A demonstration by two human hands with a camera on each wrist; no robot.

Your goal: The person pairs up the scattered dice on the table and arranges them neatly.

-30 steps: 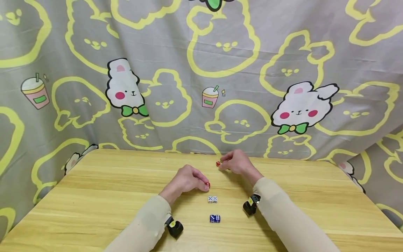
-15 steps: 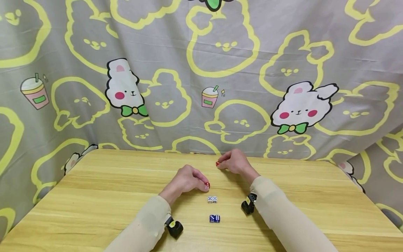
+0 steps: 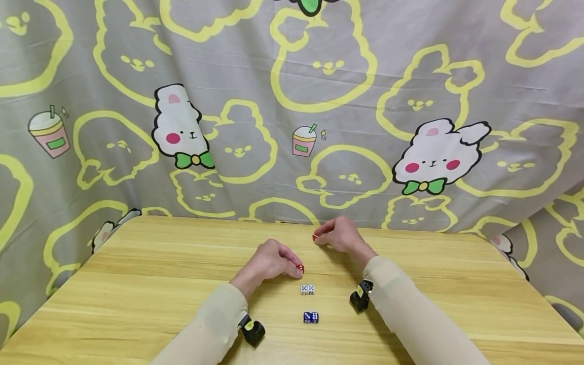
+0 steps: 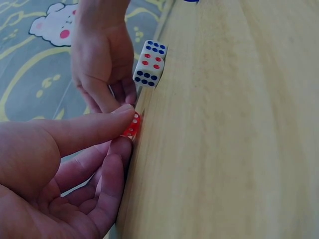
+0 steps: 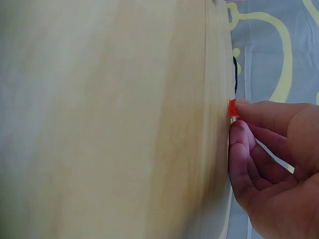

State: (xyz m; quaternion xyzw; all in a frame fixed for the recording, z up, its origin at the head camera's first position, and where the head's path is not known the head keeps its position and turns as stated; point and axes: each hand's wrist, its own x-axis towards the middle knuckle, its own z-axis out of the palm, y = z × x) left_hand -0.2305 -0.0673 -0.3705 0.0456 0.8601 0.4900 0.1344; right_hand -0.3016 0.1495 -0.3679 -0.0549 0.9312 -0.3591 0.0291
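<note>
In the head view my left hand (image 3: pixel 271 259) pinches a red die (image 3: pixel 300 268) between thumb and fingertips, low at the tabletop. The left wrist view shows this red die (image 4: pixel 132 124) with white pips, partly covered by the thumb. Farther back, close to the table's rear edge, my right hand (image 3: pixel 342 235) pinches another red die (image 3: pixel 315 237). In the right wrist view only part of that red die (image 5: pixel 233 108) shows between thumb and forefinger. Two white dice (image 3: pixel 307 289) sit side by side on the table, just nearer than the left hand.
Two dark blue dice (image 3: pixel 311 317) lie together nearer to me than the white pair. The wooden table (image 3: pixel 150 274) meets a grey patterned curtain (image 3: pixel 255 66) at its back. A black wrist device (image 3: pixel 252 330) hangs beneath the left forearm, with a similar one (image 3: pixel 360 296) on the right.
My right hand has shifted slightly left, and its fingers now cover more of the red die there. The left hand and the white and blue dice stay in place.
</note>
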